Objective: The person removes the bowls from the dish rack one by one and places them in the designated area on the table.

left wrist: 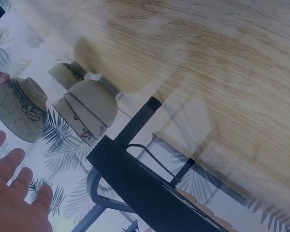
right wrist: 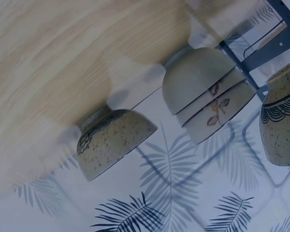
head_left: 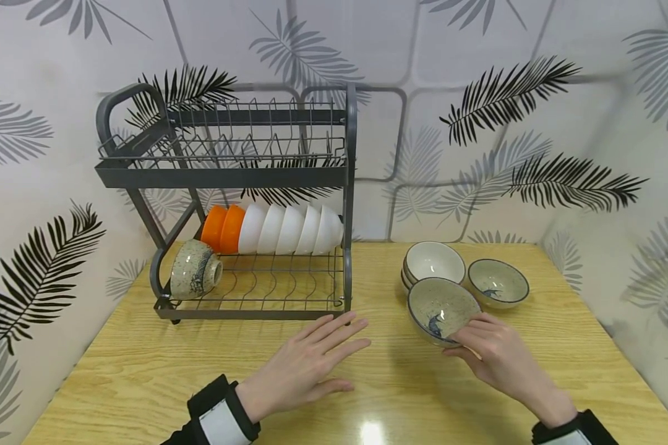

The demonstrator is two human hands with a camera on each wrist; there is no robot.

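A speckled bowl (head_left: 441, 306) with a blue motif is tilted toward me above the table, and my right hand (head_left: 498, 355) pinches its lower right rim. My left hand (head_left: 312, 358) hovers left of that bowl with straight, spread fingers and holds nothing. Behind the held bowl stands a stack of white bowls (head_left: 435, 259), whose outer sides carry a leaf pattern in the right wrist view. A second speckled bowl (head_left: 498, 283) sits upright to their right. In the left wrist view the held bowl (left wrist: 21, 108) appears beyond my left fingers.
A dark two-tier dish rack (head_left: 222, 178) stands at the back left. Its lower tier holds orange bowls (head_left: 222, 228), several white bowls (head_left: 289, 230) and a speckled bowl (head_left: 192, 272) on its side. The wooden table (head_left: 172, 371) meets a leaf-patterned wall (head_left: 479, 204).
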